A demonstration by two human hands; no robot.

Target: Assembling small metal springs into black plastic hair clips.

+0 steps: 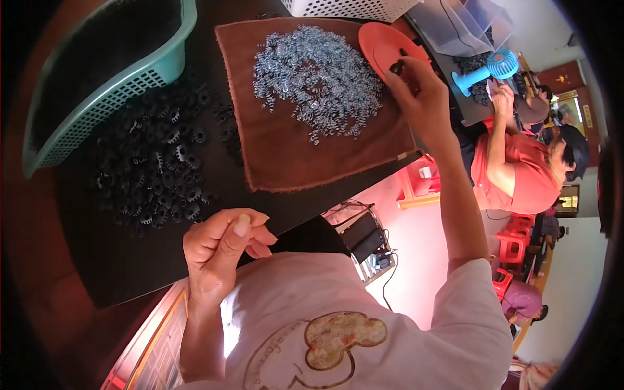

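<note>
My right hand [422, 97] reaches over a red plate [372, 40], its fingertips closed on a small black claw clip [395, 67]. A few more dark pieces lie on the plate, partly hidden by the hand. Close to my body at the table's near edge, my left hand [218, 250] is curled with the thumb pressed on the fingers; whatever it may hold is hidden. Beyond it spreads a pile of black toothed clip pieces [162, 172]. A heap of small metal springs [315, 78] covers part of a brown cloth [286, 162] in the middle.
A green perforated basket [140, 78] stands at the far left, beside the black pieces. At the back are a white basket [357, 8] and a clear plastic bin [448, 29]. A blue fan [497, 65] stands right of the plate. A person in a red shirt [520, 169] sits farther right.
</note>
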